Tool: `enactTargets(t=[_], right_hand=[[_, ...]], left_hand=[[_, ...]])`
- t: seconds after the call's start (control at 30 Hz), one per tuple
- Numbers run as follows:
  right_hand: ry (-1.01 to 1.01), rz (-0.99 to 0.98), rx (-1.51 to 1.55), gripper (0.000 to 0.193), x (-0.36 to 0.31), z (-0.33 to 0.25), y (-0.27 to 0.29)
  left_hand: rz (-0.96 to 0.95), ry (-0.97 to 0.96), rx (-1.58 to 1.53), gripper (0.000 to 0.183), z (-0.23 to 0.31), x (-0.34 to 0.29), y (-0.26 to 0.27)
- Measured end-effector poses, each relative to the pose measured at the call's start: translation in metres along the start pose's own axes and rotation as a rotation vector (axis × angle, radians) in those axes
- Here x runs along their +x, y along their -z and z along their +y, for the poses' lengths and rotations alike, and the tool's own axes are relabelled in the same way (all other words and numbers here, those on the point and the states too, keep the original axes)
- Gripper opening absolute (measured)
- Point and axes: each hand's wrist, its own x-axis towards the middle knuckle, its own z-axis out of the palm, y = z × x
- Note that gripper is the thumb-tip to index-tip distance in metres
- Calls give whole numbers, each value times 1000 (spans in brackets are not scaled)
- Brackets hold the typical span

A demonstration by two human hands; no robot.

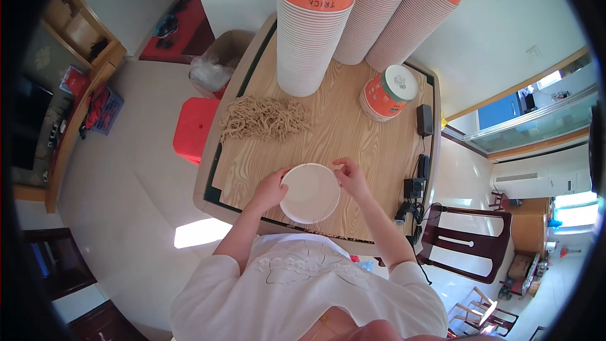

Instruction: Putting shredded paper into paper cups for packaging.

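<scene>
Close to my body, at the table's near edge, a round white paper bucket (309,194) is tilted so its open mouth and plain inside face me. My left hand (271,190) grips its left rim, thumb over the edge and fingers outside. At the upper right of the rim is my right hand (351,177), thumb and index finger bent together in a pinch. What they hold, if anything, is too small to make out. Beyond the bucket, to the left, lies a tangled pile of tan cords (265,118).
Tall stacks of nested orange-and-white paper buckets (309,44) rise at the table's far side. A short upside-down stack (386,95) stands at the far right. Black adapters and cables (413,188) line the right edge. A red stool (194,129) and a dark chair (467,243) flank the table.
</scene>
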Motion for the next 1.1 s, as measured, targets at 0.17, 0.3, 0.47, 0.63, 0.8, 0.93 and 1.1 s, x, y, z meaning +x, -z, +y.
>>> enactTargets(t=[0.17,0.3,0.47,0.63,0.8,0.93,1.1], right_hand=[[-188,-60,166,21,8,6,1],[-235,-151,214,22,13,5,5],[-87,-299,417,57,28,14,19],[-132,-468,635,75,33,-12,38],[-200,-442,707,71,38,-18,37],[-230,-305,906,59,42,-8,30],[-259,-178,1095,33,47,10,27]], left_hand=[[71,73,-184,44,-14,7,8],[141,122,-392,44,-22,14,11],[112,-13,-547,45,-20,26,8],[96,-171,-745,45,-15,36,10],[323,-144,-604,52,-5,51,2],[499,-218,-345,58,41,50,10],[727,-255,369,53,75,58,4]])
